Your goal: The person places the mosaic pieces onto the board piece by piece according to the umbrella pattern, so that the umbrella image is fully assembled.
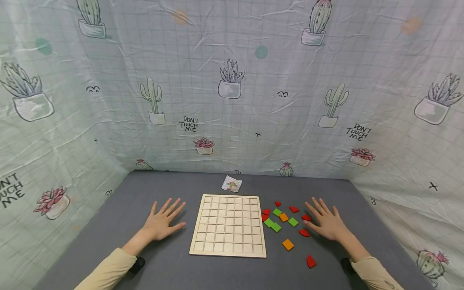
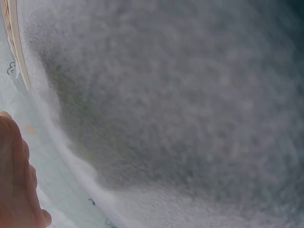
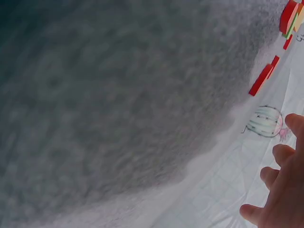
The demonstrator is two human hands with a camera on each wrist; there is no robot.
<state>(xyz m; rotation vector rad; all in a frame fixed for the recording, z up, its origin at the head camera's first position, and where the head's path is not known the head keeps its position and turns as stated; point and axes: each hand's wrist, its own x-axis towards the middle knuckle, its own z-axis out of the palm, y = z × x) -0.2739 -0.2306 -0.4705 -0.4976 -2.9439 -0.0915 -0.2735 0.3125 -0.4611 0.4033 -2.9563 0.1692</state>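
My left hand (image 1: 161, 224) lies with fingers spread on the grey table, left of a pale wooden grid board (image 1: 228, 226). The board's many square cells hold no pieces. On the right, my right hand (image 1: 326, 222) is spread too, its fingertips close to a red piece (image 1: 306, 217) and a red curved piece (image 1: 304, 233). Between board and right hand lie several flat pieces, among them a green square (image 1: 293, 222), an orange square (image 1: 284, 217) and a red triangle (image 1: 277, 204). In the right wrist view, red pieces (image 3: 262, 80) stand out beyond the fingers.
Behind the board lies a small printed card (image 1: 231, 184). Nearer the front are an orange square (image 1: 288, 244) and a red rounded piece (image 1: 311, 261). A cactus-print cloth (image 1: 232, 108) encloses the grey table (image 1: 163, 266) at the back and sides.
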